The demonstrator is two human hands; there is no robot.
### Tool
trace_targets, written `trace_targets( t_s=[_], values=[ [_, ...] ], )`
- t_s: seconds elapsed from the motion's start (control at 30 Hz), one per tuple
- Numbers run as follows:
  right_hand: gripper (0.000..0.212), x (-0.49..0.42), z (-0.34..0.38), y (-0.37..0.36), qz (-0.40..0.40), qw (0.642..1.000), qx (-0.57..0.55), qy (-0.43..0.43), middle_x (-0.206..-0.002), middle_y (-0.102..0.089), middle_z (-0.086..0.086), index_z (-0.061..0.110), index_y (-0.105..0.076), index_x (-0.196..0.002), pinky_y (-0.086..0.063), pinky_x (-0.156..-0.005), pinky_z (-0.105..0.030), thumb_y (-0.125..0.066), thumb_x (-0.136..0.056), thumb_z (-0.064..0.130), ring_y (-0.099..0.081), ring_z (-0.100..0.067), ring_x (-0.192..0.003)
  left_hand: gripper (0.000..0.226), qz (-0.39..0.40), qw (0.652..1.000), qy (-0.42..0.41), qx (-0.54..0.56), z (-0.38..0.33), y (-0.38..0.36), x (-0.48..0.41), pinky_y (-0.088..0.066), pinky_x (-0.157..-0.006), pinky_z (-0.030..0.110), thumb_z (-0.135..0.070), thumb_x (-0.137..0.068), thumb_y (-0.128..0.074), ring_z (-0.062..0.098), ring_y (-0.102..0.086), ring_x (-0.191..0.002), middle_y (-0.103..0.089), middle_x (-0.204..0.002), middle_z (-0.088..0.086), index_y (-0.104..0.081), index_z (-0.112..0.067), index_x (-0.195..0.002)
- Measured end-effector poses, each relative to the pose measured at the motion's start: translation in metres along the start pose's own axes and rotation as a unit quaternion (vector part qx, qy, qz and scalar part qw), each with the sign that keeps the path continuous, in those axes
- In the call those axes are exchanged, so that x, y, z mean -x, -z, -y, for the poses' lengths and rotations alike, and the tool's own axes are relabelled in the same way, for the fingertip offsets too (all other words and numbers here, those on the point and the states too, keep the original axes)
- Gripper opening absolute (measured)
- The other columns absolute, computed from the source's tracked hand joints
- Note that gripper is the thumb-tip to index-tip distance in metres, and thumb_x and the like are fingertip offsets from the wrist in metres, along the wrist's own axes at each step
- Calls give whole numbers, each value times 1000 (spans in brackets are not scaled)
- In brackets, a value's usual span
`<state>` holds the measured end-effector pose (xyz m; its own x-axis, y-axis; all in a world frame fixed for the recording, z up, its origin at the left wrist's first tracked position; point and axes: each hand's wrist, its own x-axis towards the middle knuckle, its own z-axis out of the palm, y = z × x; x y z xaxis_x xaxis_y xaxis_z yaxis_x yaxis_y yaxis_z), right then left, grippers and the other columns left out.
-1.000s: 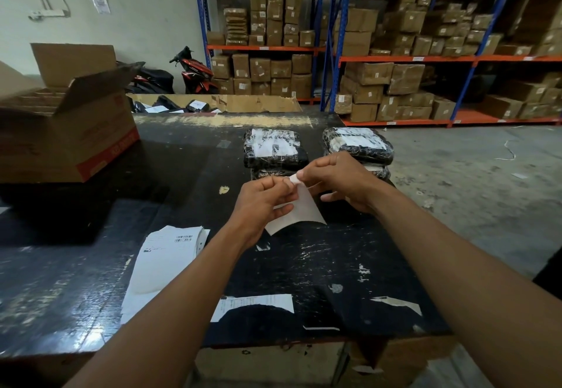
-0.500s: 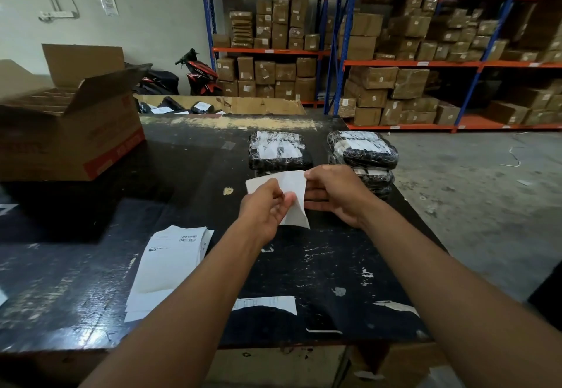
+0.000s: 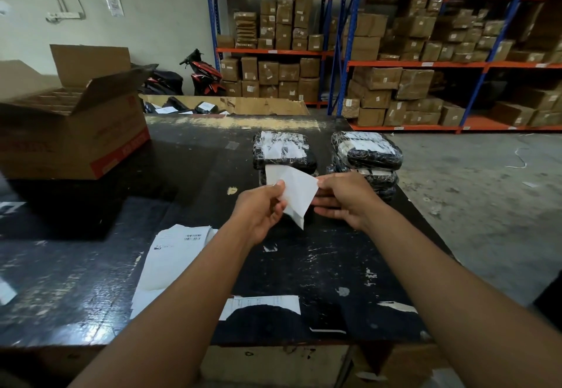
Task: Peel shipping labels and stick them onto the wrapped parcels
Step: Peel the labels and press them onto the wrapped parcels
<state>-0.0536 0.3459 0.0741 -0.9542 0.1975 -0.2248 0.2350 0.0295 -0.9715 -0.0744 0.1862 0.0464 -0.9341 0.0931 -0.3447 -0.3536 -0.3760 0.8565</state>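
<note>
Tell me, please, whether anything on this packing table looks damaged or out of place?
Yes: a torn label remnant is stuck near the front edge of the table, its lower part ripped away. Smaller paper scraps cling beside it, and the black surface is badly scuffed.

wall point(image 3: 152, 22): pale, far left | racking point(image 3: 425, 63): blue-orange, stacked cartons, far right | floor point(image 3: 486, 199): grey concrete, right | scooter point(image 3: 202, 72): far

worktop point(image 3: 188, 180): black, scuffed with white scratches | held label point(image 3: 296, 196): plain white | parcels point(image 3: 284, 150) centre frame: black wrap, white labels | label stack point(image 3: 173, 263) lower left: white, black barcode | carton point(image 3: 76, 132) left: brown, red band | racks point(image 3: 349, 53) upper right: blue posts, orange beams
</note>
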Motion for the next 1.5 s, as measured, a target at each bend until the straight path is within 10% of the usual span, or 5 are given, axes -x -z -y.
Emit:
trace_targets(
  t_s=[0.43,1.1,1.33,1.5],
  values=[
    [20,-9,4,-28,-65,998,-11,-23,-88,-71,-8,9,-63,-97,-52,-60,-33,-43,-101,4,-66,-20,-72,15,-177,978,-52,-100,-32,77,-7,-38,-50,21,-22,-94,-63,9,-40,-58,-50,-75,4,-63,-8,-98],
    [19,-16,17,-112,-93,993,-72,-4,-85,-68,-7,8,-62,-90,-53,-60,-35,-46,-98,1,-64,-21,-74,21,-380,920,-89,39,-82,232,-9,-35,-44,22,-14,-93,-56,9,-41,-50,-55,-75,7,-61,-4,-111],
    [19,-27,26,-134,-94,991,-90,-3,-95,-69,-7,9,-61,-107,-57,-63,-37,-48,-96,0,-68,-22,-86,27,-354,932,-79,11,-80,247,-33,-43,-54,19,-5,-93,-48,10,-52,-61,-61,-97,16,-57,-2,-119],
    [15,-51,37,-156,-76,995,-70,-3,-97,-66,-10,10,-60,-105,-53,-56,-36,-47,-99,3,-66,-23,-85,5,-277,959,-54,-19,-65,227,-69,-41,-53,24,3,-89,-55,11,-49,-49,-55,-66,11,-59,2,-93]
  ],
)
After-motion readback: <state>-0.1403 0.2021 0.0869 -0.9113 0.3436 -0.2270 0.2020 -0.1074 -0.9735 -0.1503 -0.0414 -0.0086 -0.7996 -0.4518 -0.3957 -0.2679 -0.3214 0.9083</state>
